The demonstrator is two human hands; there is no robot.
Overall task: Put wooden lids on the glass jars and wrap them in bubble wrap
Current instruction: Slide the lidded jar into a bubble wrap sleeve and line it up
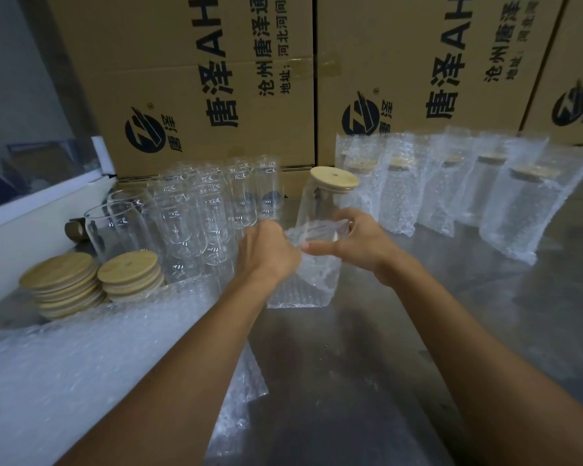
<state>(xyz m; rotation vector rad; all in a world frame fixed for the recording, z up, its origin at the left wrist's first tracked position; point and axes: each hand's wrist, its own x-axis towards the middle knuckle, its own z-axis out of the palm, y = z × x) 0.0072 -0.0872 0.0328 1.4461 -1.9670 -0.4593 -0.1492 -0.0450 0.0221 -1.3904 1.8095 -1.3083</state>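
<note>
A glass jar (318, 205) with a wooden lid (334, 178) stands partly inside a bubble wrap bag (303, 285) at the middle of the table. My left hand (266, 252) grips the bag's left rim. My right hand (350, 238) holds the jar's lower body and the bag's right rim, thumb pointing left. Several bare glass jars (196, 210) stand at the back left. Two stacks of wooden lids (91, 280) lie in front of them. A pile of flat bubble wrap bags (91, 358) lies at the near left.
Several wrapped, lidded jars (451, 193) stand in a row at the back right. Printed cardboard boxes (216, 82) form a wall behind everything. The grey metal table (367, 364) reaches toward me. A white ledge (41, 210) runs along the left.
</note>
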